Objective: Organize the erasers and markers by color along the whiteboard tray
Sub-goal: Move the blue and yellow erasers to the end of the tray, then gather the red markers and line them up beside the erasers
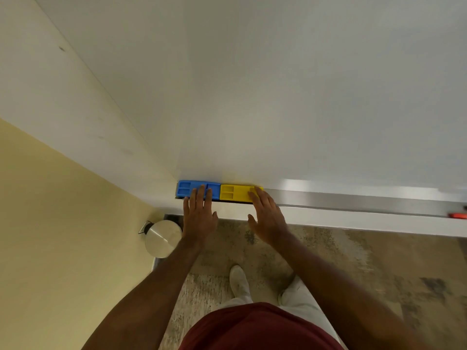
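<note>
Maroon shirt (257, 327) fills the bottom edge of the view, with white trousers (300, 299) and a pale shoe (237, 279) below it on mottled grey-brown carpet (366, 269). Both bare forearms reach forward to the whiteboard tray (353, 200), a metal ledge running along the bottom edge of the whiteboard (278, 84).

Left hand (199, 215): fingers straight and spread, fingertips resting flat on the blue eraser (188, 189), nothing grasped. Right hand (267, 218): fingers straight, tips lying on the right end of the yellow eraser (233, 192), thumb out to the side, nothing grasped.

Blue eraser sits at the far left end of the tray, at its corner. Yellow eraser is just to its right, end to end and touching. Both show moulded recesses on top. Rest of the tray runs bare metal to the right edge of the view, where an orange-red object (457, 215) lies on it, partly cut off; can't tell whether it's a marker or an eraser.

Room: whiteboard is large and blank, slight glare near the tray. White wall strip (63, 109) to its left meets a pale yellow wall (63, 236) at the corner. Round steel bin (163, 238) with a pedal stands on the floor in that corner, under the left end of the tray. White baseboard (379, 223) runs below the tray.
</note>
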A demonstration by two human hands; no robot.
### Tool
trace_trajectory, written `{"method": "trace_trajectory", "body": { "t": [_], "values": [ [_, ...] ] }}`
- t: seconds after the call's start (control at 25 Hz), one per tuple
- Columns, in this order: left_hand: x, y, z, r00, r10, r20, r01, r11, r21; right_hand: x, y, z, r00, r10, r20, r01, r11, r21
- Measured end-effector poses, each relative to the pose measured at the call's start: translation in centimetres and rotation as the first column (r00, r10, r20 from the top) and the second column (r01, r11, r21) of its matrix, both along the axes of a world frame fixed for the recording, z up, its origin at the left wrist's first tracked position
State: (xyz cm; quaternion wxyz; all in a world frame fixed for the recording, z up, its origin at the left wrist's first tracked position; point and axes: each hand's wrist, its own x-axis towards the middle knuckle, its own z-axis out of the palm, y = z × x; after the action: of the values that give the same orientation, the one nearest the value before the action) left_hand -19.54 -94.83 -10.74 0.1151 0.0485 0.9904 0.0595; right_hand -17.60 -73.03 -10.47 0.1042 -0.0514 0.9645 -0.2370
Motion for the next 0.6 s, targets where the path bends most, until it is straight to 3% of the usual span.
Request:
{"method": "trace_trajectory", "body": {
  "t": [0.24, 0.6],
  "values": [
    [0.1, 5.7, 1.7, 0.99, -0.137, -0.032, 0.137, 0.991, -0.003, 2.6, 5.8, 1.1, 0.993, -0.097, -0.071, 0.102, 0.992, 0.072],
    [3.6, 22.6, 3.6, 0.936, -0.33, -0.127, 0.337, 0.941, 0.037, 10.2, 22.0, 2.8, 0.948, -0.306, -0.091, 0.316, 0.94, 0.13]
  ]
}}
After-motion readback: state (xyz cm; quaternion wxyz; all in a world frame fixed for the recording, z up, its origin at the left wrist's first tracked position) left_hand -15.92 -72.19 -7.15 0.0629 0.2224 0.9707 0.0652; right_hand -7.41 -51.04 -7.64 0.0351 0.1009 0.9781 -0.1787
